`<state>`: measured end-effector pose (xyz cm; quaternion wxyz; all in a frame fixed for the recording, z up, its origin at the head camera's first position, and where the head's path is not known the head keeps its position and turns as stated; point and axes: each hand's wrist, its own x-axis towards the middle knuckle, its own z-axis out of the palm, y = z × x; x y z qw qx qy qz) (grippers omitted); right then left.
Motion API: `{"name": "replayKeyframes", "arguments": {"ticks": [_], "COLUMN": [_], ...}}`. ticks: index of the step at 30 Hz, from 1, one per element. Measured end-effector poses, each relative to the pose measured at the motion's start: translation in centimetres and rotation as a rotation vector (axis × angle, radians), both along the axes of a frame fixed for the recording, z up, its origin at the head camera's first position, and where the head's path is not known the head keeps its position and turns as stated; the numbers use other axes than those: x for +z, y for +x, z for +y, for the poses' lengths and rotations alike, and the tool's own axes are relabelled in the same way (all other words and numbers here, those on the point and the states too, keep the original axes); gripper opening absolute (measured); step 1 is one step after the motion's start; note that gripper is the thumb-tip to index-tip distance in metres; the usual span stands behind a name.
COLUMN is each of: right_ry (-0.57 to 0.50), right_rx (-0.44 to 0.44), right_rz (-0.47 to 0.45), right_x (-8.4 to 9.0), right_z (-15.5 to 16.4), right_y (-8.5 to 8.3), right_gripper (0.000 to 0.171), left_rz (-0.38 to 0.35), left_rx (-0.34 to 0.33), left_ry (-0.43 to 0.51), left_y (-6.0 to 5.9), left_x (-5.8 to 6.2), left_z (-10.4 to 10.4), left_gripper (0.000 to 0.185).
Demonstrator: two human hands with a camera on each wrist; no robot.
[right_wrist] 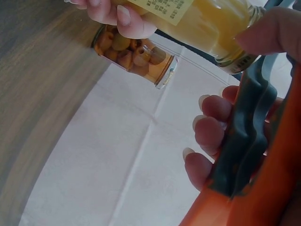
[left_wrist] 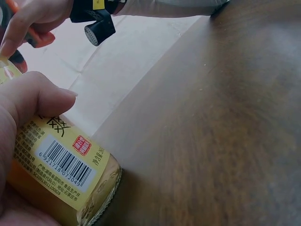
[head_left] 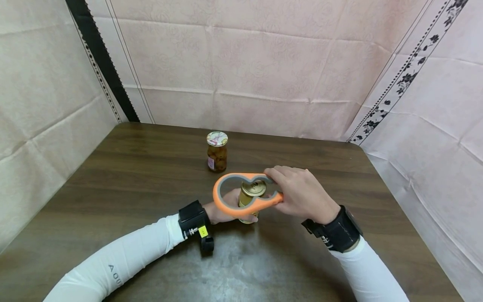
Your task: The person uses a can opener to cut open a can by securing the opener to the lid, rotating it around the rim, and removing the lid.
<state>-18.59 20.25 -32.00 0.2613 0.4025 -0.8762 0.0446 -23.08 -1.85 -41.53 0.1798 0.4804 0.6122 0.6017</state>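
Orange opener [head_left: 226, 193] ringed over jar [head_left: 252, 193] lid, right hand [head_left: 302, 195] gripping its handle; left hand [head_left: 222, 212] clamps jar (frame centre). Loose ring could slip off.

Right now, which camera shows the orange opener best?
The head view: the whole orange opener sits over the jar lid, gripped by the right hand. The right wrist view shows only a close-up piece; the left wrist view, just an orange sliver.

Lighting even and bright from overhead, soft sheen patch on the near table [head_left: 241, 260], faint shadows under the arms; head view sharp with wide-angle bowing at edges; both wrist views close, soft-focused, table surface blurred.
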Motion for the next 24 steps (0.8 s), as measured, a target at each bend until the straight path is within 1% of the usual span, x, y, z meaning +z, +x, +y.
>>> {"name": "replayKeyframes", "arguments": {"ticks": [4,7,9,12,16,21,24], "right_ry": [0.004,0.003,0.002,0.002,0.013,0.03,0.031], "right_rx": [-0.019,-0.029,-0.035,-0.039,-0.047,-0.064,-0.07], "right_rz": [-0.004,-0.004,-0.005,-0.014,-0.03,-0.046,-0.04], "right_x": [0.0,-0.2,-0.3,-0.3,-0.2,-0.3,-0.4], "right_z": [-0.2,-0.4,-0.5,-0.7,-0.9,-1.1,-1.1], "right_y": [-0.1,-0.2,-0.3,-0.5,-0.8,-0.8,-0.8], "right_gripper": [0.049,0.05,0.051,0.05,0.051,0.054,0.058], "left_rz": [-0.036,-0.07,-0.067,-0.053,-0.061,-0.108,-0.116], "left_rx": [0.023,0.019,0.035,0.061,0.07,0.067,0.079], "left_ry": [-0.039,-0.072,-0.083,-0.145,-0.211,-0.173,-0.168], "left_y": [0.0,0.0,0.0,0.1,0.0,0.1,0.1], "left_x": [-0.6,-0.9,-1.0,-1.1,-1.1,-1.2,-1.2], "left_z": [-0.1,-0.2,-0.2,-0.4,-0.6,-0.5,-0.4], "left_gripper": [0.095,0.096,0.096,0.093,0.089,0.084,0.085]}}
